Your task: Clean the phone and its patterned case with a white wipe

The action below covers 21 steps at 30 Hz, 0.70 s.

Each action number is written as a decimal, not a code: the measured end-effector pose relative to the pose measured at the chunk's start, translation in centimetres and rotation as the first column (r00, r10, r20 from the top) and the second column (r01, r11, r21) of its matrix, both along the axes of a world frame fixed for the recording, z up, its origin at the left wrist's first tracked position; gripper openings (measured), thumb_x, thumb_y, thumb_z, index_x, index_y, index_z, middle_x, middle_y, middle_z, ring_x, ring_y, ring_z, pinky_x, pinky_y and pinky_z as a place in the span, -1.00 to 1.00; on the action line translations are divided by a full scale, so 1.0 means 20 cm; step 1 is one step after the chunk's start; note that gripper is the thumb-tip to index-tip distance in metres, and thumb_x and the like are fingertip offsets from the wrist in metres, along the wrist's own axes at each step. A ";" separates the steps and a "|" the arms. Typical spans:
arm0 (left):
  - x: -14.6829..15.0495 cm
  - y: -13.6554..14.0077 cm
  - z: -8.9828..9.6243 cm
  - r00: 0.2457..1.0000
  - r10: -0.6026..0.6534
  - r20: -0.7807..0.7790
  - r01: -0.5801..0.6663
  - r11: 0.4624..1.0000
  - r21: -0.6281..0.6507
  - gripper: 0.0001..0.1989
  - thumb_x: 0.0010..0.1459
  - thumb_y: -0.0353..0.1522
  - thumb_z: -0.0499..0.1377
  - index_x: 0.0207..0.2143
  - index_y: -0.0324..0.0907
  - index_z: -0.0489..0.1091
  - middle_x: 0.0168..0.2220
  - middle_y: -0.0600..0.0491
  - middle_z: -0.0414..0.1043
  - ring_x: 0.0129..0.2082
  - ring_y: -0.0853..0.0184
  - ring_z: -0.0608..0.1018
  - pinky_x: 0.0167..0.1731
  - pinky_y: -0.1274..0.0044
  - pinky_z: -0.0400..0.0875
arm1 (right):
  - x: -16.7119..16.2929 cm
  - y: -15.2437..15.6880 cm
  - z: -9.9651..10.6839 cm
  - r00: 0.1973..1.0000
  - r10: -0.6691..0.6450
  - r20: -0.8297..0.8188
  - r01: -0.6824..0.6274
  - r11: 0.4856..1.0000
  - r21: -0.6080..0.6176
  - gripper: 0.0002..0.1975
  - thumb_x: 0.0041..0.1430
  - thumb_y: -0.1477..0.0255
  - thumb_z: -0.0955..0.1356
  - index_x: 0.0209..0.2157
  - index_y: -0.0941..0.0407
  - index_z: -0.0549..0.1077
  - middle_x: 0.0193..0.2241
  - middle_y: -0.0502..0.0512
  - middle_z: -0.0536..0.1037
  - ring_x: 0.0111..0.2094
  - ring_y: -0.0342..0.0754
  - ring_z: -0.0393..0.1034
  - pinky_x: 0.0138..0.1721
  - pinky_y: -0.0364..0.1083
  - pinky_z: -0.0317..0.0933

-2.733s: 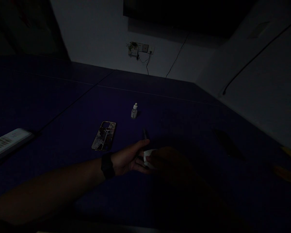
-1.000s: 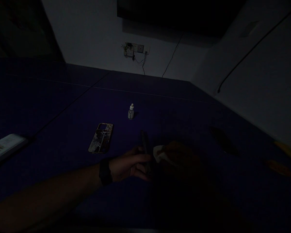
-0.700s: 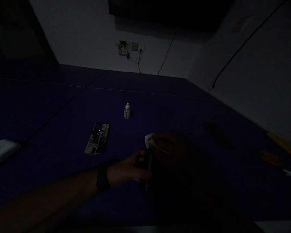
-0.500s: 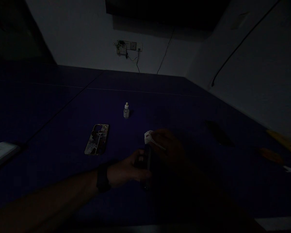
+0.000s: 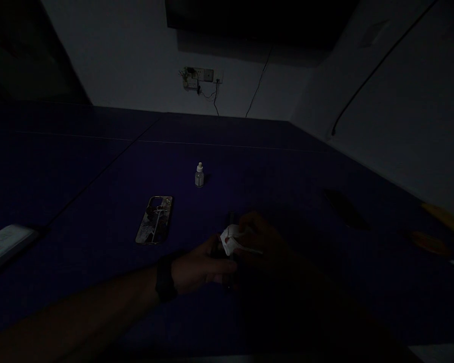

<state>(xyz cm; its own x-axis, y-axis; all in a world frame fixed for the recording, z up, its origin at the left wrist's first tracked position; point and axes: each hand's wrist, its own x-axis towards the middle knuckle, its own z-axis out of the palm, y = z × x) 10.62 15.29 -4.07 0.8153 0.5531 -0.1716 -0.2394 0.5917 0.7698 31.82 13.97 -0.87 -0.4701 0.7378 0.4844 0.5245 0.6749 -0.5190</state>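
The view is very dim. My left hand (image 5: 200,264), with a dark band at its wrist, is closed around a dark, slim phone-like object (image 5: 232,218) held on edge. Pinched in my right hand (image 5: 267,242) is a crumpled white tissue or cloth (image 5: 230,241) with a small reddish mark. The cloth lies against the dark object, beside my left fingers, and hides part of it. A patterned phone case (image 5: 155,220) with a camera cutout lies to the left. Farther back stands a small clear dropper bottle (image 5: 199,177) with a white top.
A white box (image 5: 9,247) sits at the left edge of the dark blue surface (image 5: 109,201). On the right lie a dark flat object (image 5: 345,207), an orange item (image 5: 429,243) and a yellow item (image 5: 444,219). Wall sockets (image 5: 204,75) with cables are at the back.
My right hand has brought the white cloth down and toward me, from the far end of the dark object to its middle. My left hand keeps its hold. The view has shifted slightly.
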 end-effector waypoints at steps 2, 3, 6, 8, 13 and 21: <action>0.00 0.00 -0.01 1.000 -0.013 -0.015 0.013 1.000 0.010 -0.36 0.00 -0.34 0.47 0.07 -0.11 0.25 -0.01 -0.03 0.40 -0.15 0.29 0.56 -0.16 0.40 0.48 | -0.01 0.02 0.01 0.997 -0.076 -0.025 0.077 0.996 0.036 -0.80 0.35 0.31 0.32 -0.12 0.06 0.54 -0.17 0.13 0.44 -0.21 -0.04 0.44 -0.22 -0.07 0.43; 0.00 0.00 -0.01 0.999 -0.025 -0.020 0.025 1.000 0.015 -0.36 0.00 -0.33 0.47 0.06 -0.12 0.24 -0.03 -0.02 0.40 -0.18 0.30 0.56 -0.16 0.40 0.48 | -0.01 0.03 0.01 0.991 -0.127 -0.043 0.129 0.989 0.067 -0.78 0.37 0.31 0.30 -0.09 0.06 0.53 -0.17 0.13 0.45 -0.18 -0.03 0.44 -0.16 -0.05 0.43; -0.01 0.00 -0.01 0.999 -0.047 -0.017 0.048 0.998 0.040 -0.35 -0.01 -0.30 0.48 0.04 -0.13 0.22 -0.07 -0.01 0.40 -0.23 0.32 0.57 -0.19 0.41 0.46 | -0.04 0.08 0.01 0.965 -0.246 -0.087 0.254 0.961 0.112 -0.76 0.39 0.31 0.28 -0.09 0.06 0.55 -0.20 0.14 0.47 -0.15 -0.01 0.45 -0.08 -0.03 0.41; -0.01 0.01 -0.01 0.998 -0.052 -0.023 0.053 0.997 0.051 -0.33 -0.02 -0.28 0.49 0.05 -0.15 0.22 -0.09 -0.01 0.40 -0.25 0.34 0.56 -0.24 0.46 0.44 | -0.06 0.09 0.01 0.953 -0.283 -0.108 0.294 0.950 0.104 -0.75 0.39 0.31 0.27 -0.11 0.07 0.56 -0.22 0.14 0.48 -0.17 -0.01 0.47 -0.10 -0.03 0.41; -0.01 0.01 -0.02 0.998 -0.045 -0.050 0.047 0.998 0.042 -0.30 -0.07 -0.27 0.51 0.04 -0.17 0.24 -0.12 0.02 0.40 -0.30 0.40 0.54 -0.31 0.53 0.40 | -0.04 0.06 0.02 0.971 -0.217 -0.102 0.223 0.974 0.046 -0.78 0.37 0.33 0.29 -0.18 0.11 0.55 -0.25 0.14 0.51 -0.22 -0.03 0.47 -0.14 -0.05 0.42; -0.02 0.01 -0.01 0.998 -0.014 -0.055 0.013 1.000 -0.018 -0.33 -0.09 -0.32 0.52 0.01 -0.10 0.27 -0.01 -0.03 0.40 -0.07 0.23 0.52 -0.15 0.41 0.39 | 0.00 -0.02 0.04 0.989 0.139 -0.056 -0.145 0.980 -0.135 -0.87 0.27 0.35 0.38 -0.30 0.11 0.51 -0.26 0.10 0.52 -0.33 -0.12 0.47 -0.37 -0.17 0.38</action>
